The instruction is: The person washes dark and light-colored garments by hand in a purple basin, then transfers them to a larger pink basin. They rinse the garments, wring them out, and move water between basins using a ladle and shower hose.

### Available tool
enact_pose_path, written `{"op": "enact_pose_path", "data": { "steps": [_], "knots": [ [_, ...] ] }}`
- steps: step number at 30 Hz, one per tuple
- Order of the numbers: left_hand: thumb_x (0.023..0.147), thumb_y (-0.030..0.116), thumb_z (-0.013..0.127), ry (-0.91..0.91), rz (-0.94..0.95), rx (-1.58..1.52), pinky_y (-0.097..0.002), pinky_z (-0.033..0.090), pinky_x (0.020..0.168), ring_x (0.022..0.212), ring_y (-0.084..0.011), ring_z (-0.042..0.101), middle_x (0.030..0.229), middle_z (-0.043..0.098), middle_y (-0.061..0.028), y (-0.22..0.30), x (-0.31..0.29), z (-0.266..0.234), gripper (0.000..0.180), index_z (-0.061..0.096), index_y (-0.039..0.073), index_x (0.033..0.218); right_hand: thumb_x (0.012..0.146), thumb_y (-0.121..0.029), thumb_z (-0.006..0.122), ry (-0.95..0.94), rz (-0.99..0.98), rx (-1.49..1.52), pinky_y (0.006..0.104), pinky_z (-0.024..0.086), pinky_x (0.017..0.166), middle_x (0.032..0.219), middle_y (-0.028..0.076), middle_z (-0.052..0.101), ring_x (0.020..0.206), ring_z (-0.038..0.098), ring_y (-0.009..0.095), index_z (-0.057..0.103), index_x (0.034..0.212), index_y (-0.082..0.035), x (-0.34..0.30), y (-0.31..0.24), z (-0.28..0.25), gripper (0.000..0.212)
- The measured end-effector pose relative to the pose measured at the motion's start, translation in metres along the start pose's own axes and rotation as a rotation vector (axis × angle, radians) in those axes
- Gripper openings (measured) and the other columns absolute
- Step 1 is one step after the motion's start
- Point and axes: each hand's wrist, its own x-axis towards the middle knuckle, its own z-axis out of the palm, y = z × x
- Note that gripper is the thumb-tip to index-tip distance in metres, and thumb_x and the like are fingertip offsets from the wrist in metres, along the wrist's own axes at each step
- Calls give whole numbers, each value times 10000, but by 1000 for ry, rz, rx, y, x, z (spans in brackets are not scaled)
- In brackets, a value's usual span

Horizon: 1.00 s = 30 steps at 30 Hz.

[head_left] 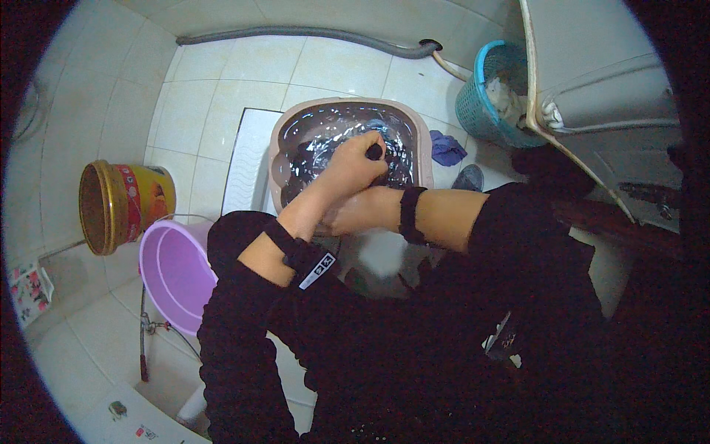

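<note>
A beige-brown basin [424,159] of water stands on the floor in front of me, with dark cloth [299,159] under the rippling surface. Over the water, my left hand [360,161] is closed in a fist around a bunched piece of dark cloth [375,152], whose end pokes out of the grip. My forearms cross, the left one reaching over to the right. My right hand [339,217] lies by the near edge of the basin, under the left wrist. Its fingers are largely hidden, so I cannot tell what they hold. Dark straps circle both forearms.
To the left are a lilac bucket [181,270] and a yellow bucket [137,203] tipped on its side. A blue-purple cloth [447,148] and a grey shoe tip [469,178] lie right of the basin. A turquoise basket [473,107] holds pale cloth. A grey hose [310,32] runs behind.
</note>
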Motion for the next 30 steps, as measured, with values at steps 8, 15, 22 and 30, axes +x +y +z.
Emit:
{"op": "enact_pose_path", "data": {
  "steps": [8,15,22,30],
  "knots": [
    [726,157,685,27,-88,161,-409,488,785,863,-373,624,876,643,-190,-13,6,9,218,606,64,907,904,-202,511,-406,341,567,378,392,1065,1343,44,568,1256,517,214,596,1257,-154,-15,-12,15,366],
    [721,144,667,91,-169,234,-442,492,795,891,-402,627,903,655,-200,-22,9,17,199,615,63,895,880,-217,548,-386,417,491,387,451,984,1202,50,661,1116,616,244,670,1159,-138,-31,-19,41,314],
    [733,152,695,456,-126,89,-399,500,755,835,-355,650,854,659,-169,-13,10,-21,193,604,72,882,850,-158,523,-170,25,36,363,435,995,1111,76,675,1155,590,219,651,1043,-57,-13,23,18,253],
    [819,124,733,1047,93,176,-299,458,749,777,-151,534,828,573,-41,11,-51,-120,191,577,49,899,847,-149,562,-182,285,240,433,416,1022,1084,109,636,1067,615,278,629,988,-86,-51,58,-19,167]
  ]
}}
